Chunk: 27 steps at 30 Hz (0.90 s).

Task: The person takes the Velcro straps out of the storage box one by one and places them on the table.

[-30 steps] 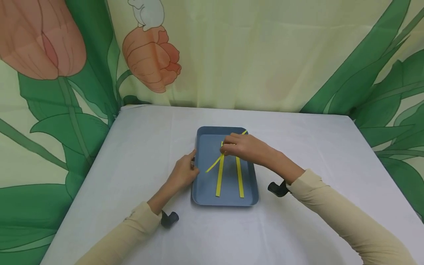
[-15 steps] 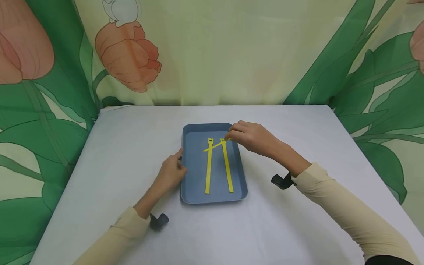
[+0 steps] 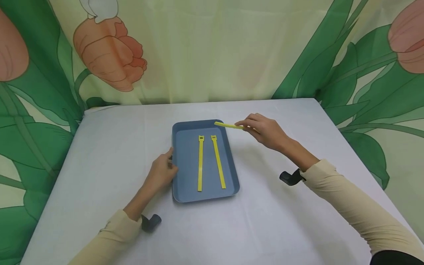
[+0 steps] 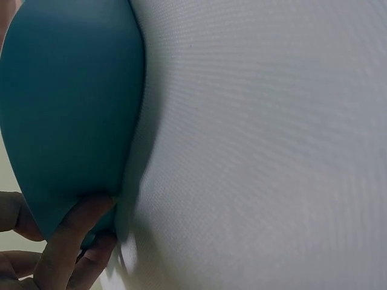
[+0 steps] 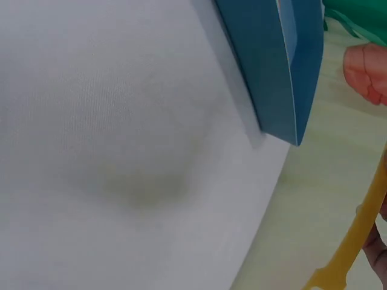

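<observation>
Pale yellow-green cloth forms one curtain [image 3: 215,55] behind everything, printed with large green leaves and flower heads. In front of it we see one bench [image 3: 265,224] under a white cover. Two beige sleeves reach in over it, the left sleeve [image 3: 109,235] and the right sleeve [image 3: 351,206].

We count one container, a blue-grey tray [image 3: 185,165] with rounded corners, resting on the bench. At its left side, the left hand [image 3: 161,170] has its grip closed on the rim, fingers against the outer wall. Beyond the tray's far right corner, the right hand [image 3: 265,131] is raised, its grip narrowed to a pinch.

We count three yellow strips. Two lie inside the tray, the left strip [image 3: 200,165] and the right strip [image 3: 219,163], apart and roughly lengthwise, slotted heads at the far end. The third, the held strip [image 3: 228,125], is pinched in the right hand, its free end appearing over that corner.

We also count two black devices, one near each wrist [image 3: 151,223] [image 3: 290,177].
</observation>
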Each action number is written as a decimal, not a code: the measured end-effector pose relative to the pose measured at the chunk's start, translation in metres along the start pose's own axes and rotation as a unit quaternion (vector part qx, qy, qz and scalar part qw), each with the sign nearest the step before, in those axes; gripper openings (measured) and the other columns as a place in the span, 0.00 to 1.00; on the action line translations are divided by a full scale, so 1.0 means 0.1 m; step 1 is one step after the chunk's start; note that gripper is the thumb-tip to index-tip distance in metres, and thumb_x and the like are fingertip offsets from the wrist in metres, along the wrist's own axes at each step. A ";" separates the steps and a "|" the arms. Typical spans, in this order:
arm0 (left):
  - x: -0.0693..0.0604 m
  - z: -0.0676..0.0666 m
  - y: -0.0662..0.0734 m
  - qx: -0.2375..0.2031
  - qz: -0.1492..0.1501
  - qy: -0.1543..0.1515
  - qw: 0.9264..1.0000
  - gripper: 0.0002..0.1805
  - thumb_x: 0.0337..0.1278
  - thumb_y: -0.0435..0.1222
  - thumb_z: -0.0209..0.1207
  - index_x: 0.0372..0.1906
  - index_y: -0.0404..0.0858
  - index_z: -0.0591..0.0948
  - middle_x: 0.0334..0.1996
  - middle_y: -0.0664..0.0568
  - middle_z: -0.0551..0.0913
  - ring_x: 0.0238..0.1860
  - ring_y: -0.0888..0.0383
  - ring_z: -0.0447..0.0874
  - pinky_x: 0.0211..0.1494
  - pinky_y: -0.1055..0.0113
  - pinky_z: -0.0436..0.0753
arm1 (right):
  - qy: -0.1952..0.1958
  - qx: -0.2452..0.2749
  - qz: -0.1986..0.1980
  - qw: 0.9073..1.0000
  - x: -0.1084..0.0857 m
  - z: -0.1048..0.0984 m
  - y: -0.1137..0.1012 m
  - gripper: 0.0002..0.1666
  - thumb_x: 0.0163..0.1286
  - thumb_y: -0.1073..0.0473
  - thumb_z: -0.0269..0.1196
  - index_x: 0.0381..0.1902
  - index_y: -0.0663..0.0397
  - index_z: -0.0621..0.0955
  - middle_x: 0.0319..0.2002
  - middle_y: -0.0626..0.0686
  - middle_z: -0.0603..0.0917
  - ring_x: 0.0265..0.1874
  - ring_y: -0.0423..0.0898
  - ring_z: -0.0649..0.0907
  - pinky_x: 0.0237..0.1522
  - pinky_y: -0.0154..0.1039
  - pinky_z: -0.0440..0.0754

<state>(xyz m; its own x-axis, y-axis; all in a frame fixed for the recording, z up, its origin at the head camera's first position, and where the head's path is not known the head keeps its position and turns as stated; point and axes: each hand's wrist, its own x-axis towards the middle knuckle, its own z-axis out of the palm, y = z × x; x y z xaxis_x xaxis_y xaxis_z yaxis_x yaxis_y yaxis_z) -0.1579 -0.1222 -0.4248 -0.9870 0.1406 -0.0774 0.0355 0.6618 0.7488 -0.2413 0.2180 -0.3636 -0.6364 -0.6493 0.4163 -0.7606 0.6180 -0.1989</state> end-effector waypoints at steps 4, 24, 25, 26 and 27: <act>0.01 0.00 -0.02 -0.006 0.001 -0.001 1.000 0.37 0.51 0.26 0.51 0.69 0.24 0.55 0.56 0.28 0.71 0.45 0.43 0.79 0.32 0.66 0.82 | -0.008 0.021 0.033 0.999 -0.03 0.03 0.02 0.21 0.59 0.70 0.64 0.51 0.49 0.82 0.35 0.47 0.78 0.31 0.41 0.77 0.26 0.36 0.77; 0.00 -0.01 -0.02 -0.001 0.003 0.000 1.000 0.37 0.50 0.26 0.51 0.68 0.24 0.56 0.55 0.28 0.71 0.37 0.47 0.79 0.27 0.67 0.80 | -0.058 0.123 0.162 0.977 -0.10 0.15 0.03 0.14 0.59 0.70 0.60 0.44 0.60 0.75 0.34 0.53 0.78 0.32 0.47 0.78 0.30 0.40 0.79; 0.00 -0.02 -0.02 -0.002 0.003 -0.001 1.000 0.37 0.50 0.26 0.51 0.68 0.24 0.56 0.55 0.28 0.71 0.37 0.47 0.79 0.27 0.67 0.80 | -0.057 0.131 0.170 0.975 -0.09 0.14 0.03 0.14 0.59 0.71 0.60 0.44 0.60 0.74 0.33 0.53 0.78 0.32 0.47 0.78 0.30 0.41 0.80; 0.01 -0.02 -0.02 -0.003 0.002 -0.002 1.000 0.37 0.50 0.26 0.51 0.68 0.24 0.56 0.56 0.28 0.71 0.37 0.48 0.79 0.27 0.67 0.80 | -0.057 0.139 0.179 0.972 -0.09 0.14 0.03 0.14 0.60 0.70 0.60 0.44 0.60 0.74 0.34 0.53 0.77 0.32 0.47 0.78 0.30 0.41 0.80; 0.01 -0.02 -0.01 -0.003 0.001 -0.004 1.000 0.37 0.50 0.26 0.51 0.68 0.24 0.56 0.56 0.28 0.71 0.36 0.48 0.79 0.27 0.67 0.80 | -0.056 0.145 0.186 0.970 -0.08 0.13 0.03 0.14 0.60 0.70 0.60 0.44 0.60 0.74 0.34 0.54 0.77 0.32 0.48 0.79 0.30 0.42 0.80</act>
<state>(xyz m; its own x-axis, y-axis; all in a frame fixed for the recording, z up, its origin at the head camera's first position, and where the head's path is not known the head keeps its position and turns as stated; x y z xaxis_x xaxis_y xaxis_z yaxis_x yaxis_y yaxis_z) -0.1591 -0.1247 -0.4242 -0.9859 0.1470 -0.0806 0.0363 0.6566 0.7534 -0.2403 0.2192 -0.3793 -0.8709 -0.4604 0.1721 -0.4701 0.6782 -0.5648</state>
